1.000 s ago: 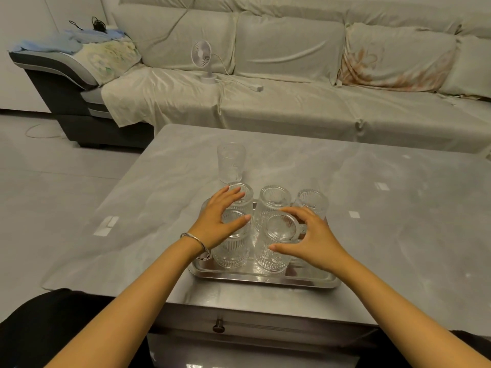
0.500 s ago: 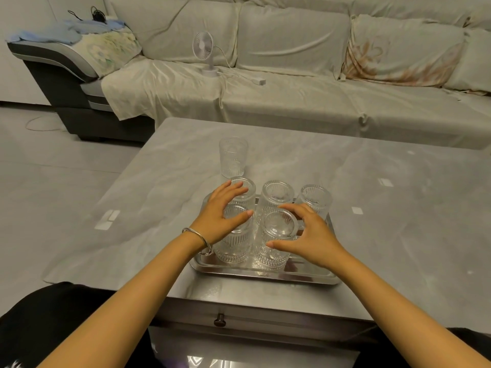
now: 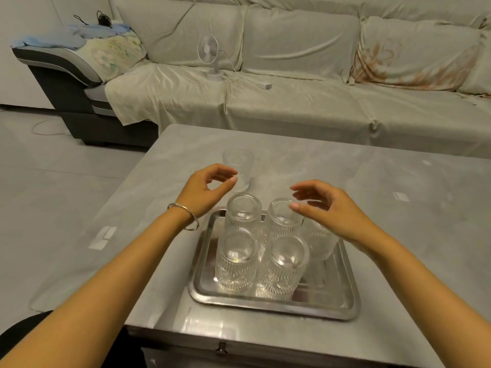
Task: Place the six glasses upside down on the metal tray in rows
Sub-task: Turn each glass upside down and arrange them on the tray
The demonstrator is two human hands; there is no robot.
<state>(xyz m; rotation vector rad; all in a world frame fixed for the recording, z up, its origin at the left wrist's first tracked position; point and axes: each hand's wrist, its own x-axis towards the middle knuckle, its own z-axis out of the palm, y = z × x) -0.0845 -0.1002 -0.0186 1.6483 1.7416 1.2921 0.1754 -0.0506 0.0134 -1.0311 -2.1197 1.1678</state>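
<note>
A metal tray (image 3: 332, 304) lies near the table's front edge. Several ribbed clear glasses stand upside down on it: a front-left glass (image 3: 236, 261), a front-right glass (image 3: 284, 266), a back-left glass (image 3: 243, 216), a back-middle glass (image 3: 284, 219) and a back-right glass (image 3: 322, 243) partly hidden under my right wrist. One more glass (image 3: 239, 166) stands upright on the table beyond the tray. My left hand (image 3: 206, 189) hovers open just in front of that glass, fingers curled. My right hand (image 3: 332, 205) hovers open above the back row.
The grey table (image 3: 398, 221) stretches to the right and far side. Behind it is a covered sofa (image 3: 318, 102) with a small white fan (image 3: 208, 57) and its cable. The floor lies to the left.
Both hands have let go of the two front glasses and risen forward. My left hand now nears the upright glass behind the tray.
</note>
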